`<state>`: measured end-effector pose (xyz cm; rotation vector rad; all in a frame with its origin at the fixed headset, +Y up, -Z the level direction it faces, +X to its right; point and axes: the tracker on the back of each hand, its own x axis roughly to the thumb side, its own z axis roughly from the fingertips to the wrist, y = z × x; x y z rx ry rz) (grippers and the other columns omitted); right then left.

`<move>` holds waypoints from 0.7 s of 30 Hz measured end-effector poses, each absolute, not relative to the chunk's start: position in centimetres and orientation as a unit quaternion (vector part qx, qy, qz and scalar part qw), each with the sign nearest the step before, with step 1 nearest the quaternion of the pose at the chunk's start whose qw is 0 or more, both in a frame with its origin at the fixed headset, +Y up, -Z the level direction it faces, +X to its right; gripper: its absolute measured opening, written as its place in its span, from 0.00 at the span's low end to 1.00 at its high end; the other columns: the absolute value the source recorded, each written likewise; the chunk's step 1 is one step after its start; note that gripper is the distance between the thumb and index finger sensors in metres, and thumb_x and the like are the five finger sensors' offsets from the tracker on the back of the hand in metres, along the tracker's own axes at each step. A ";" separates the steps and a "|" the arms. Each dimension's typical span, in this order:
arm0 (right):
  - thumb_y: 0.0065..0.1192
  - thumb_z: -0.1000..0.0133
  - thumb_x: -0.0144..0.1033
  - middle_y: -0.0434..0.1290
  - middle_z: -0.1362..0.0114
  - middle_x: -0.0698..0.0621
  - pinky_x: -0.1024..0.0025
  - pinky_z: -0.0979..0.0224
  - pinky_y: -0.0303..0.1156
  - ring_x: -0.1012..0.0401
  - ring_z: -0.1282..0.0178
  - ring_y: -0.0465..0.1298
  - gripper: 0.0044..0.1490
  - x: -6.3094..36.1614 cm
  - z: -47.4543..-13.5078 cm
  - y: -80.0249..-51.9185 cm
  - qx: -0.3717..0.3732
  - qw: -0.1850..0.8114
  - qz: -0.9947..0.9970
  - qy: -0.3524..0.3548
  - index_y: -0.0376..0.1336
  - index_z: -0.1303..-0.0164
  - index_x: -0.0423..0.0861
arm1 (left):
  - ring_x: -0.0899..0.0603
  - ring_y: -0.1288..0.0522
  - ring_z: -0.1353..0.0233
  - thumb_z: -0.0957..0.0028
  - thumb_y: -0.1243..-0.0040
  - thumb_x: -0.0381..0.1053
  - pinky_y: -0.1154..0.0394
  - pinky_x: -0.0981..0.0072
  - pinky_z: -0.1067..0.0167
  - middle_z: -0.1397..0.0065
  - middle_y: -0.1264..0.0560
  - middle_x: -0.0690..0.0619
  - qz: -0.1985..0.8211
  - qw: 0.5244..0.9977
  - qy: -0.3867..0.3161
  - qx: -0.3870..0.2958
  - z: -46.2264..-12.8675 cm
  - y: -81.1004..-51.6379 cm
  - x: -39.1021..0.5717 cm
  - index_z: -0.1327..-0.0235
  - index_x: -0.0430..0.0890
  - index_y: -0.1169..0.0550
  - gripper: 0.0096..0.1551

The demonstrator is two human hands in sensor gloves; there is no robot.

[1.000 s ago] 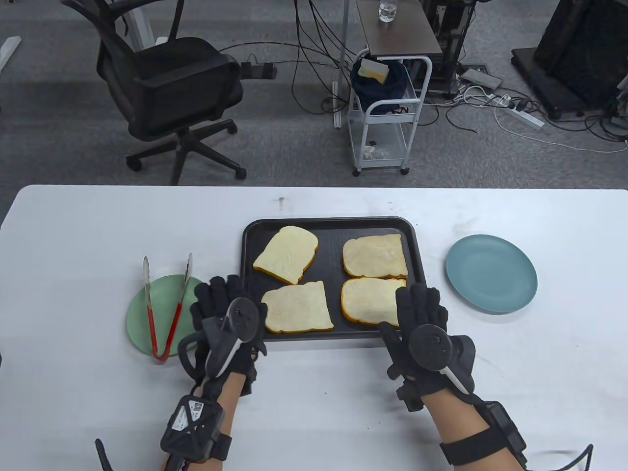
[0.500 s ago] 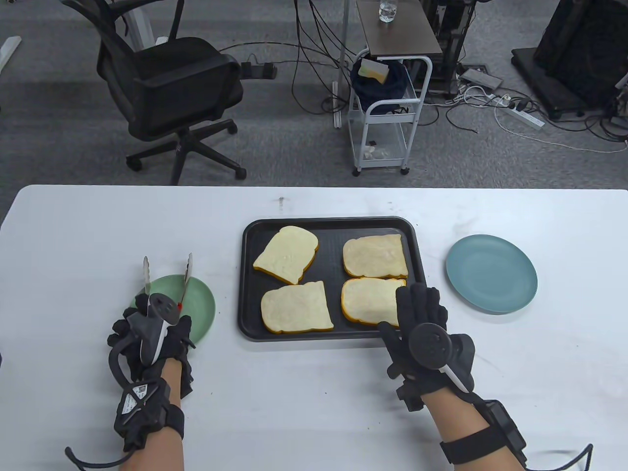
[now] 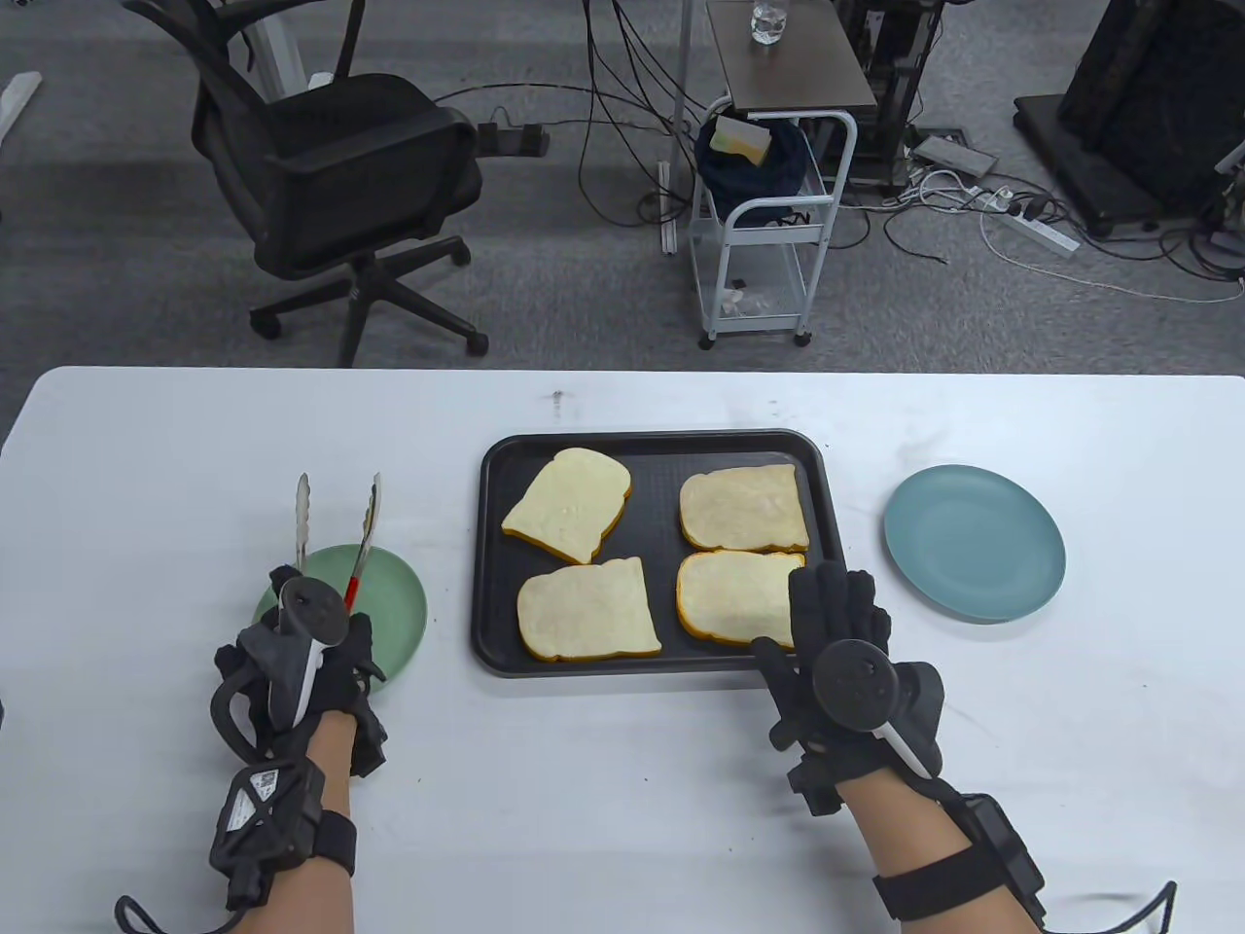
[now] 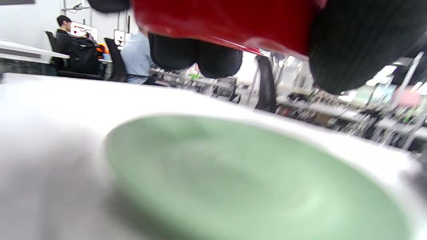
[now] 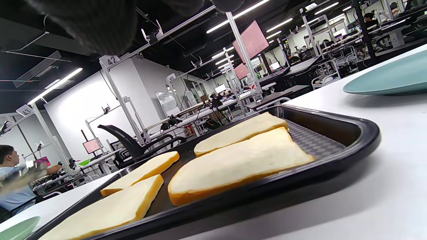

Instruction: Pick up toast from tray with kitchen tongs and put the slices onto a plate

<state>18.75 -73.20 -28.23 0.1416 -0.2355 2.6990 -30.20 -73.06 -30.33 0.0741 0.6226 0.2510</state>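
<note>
Your left hand (image 3: 302, 671) grips the tongs (image 3: 336, 530), tips pointing away; toast (image 3: 588, 611) lies to their right, on the tray (image 3: 496, 467). Right hand (image 3: 841, 642) fingers flat on the tray edge

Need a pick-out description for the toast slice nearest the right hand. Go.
On the white table sits a black tray holding four toast slices in two rows. Take the near row's right slice. It alone is partly covered by the right hand, on the side towards the blue plate.
</note>
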 end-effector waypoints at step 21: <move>0.53 0.43 0.61 0.40 0.13 0.40 0.38 0.26 0.44 0.38 0.18 0.38 0.50 20.0 -28.7 -72.6 0.018 0.219 0.971 -0.093 0.41 0.17 0.50 | 0.50 0.12 0.57 0.64 0.27 0.73 0.17 0.51 0.47 0.36 0.22 0.49 0.350 0.928 0.091 0.092 -24.4 -69.6 -20.5 0.27 0.54 0.40 0.56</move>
